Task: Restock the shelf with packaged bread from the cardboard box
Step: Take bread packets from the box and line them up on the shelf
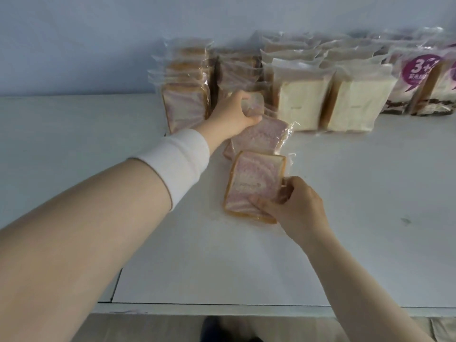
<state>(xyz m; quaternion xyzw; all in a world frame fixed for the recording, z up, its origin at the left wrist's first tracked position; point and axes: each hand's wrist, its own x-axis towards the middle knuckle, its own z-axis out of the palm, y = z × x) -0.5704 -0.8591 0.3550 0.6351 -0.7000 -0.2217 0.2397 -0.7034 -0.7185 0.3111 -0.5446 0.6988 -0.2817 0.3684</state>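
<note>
On the white shelf (98,134) two clear packs of pink-swirled bread lie flat near the middle. My right hand (293,206) grips the nearer pack (254,181) at its lower right corner. My left hand (232,114), with a white wristband on the forearm, holds the top of the farther pack (261,137), right in front of the standing rows. Behind stand a row of pink-swirled packs (185,104) and a second, darker row (239,70). No cardboard box shows in this view.
Rows of white bread packs (301,104) stand to the right, with purple-labelled packs (419,80) at the far right. A pale wall rises behind. The shelf's front edge (222,309) runs along the bottom, with floor below it.
</note>
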